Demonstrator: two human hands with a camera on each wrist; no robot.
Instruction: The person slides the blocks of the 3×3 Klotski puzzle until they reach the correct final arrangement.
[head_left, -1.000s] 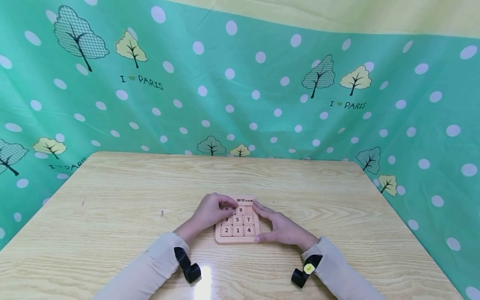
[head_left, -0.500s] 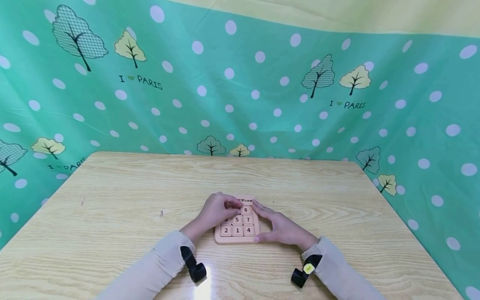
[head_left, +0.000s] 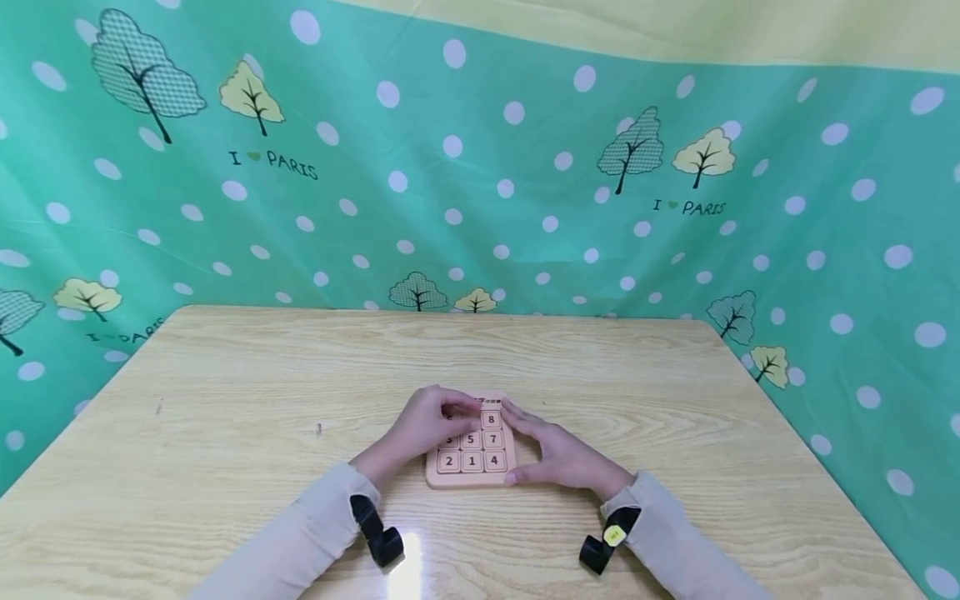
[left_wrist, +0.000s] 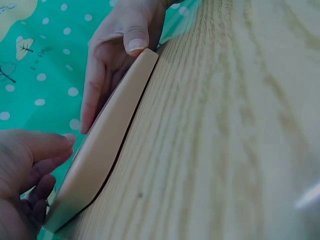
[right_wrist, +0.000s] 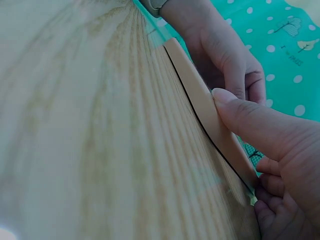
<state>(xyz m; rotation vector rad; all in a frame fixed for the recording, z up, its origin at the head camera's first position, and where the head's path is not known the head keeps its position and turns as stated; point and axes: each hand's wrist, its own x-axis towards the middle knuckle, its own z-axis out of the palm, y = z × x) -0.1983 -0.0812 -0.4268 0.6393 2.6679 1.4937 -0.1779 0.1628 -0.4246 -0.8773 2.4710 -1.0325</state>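
Note:
A pale pink number sliding puzzle (head_left: 471, 481) lies flat on the table. Its bottom row reads 2, 1, 4; above are 3, 5, 7, with the 3 partly covered. The 8 tile (head_left: 491, 419) sits in the top right corner. My left hand (head_left: 429, 423) reaches over the top left of the puzzle, index finger and thumb extended just left of the 8, hiding most of the top row; whether the fingertips touch a tile cannot be told. My right hand (head_left: 561, 454) holds the puzzle's right side, thumb (right_wrist: 240, 107) on the near edge and fingers along the far part.
The wood-grain table (head_left: 247, 392) extends around the puzzle on all sides. A green dotted cloth (head_left: 480, 192) hangs behind it and at both sides. Black camera straps (head_left: 377, 533) are on both wrists.
The 8 tile has slid right, from the top middle into the top right corner, as the left fingers moved right; they have since drawn back slightly left. The right hand keeps its hold.

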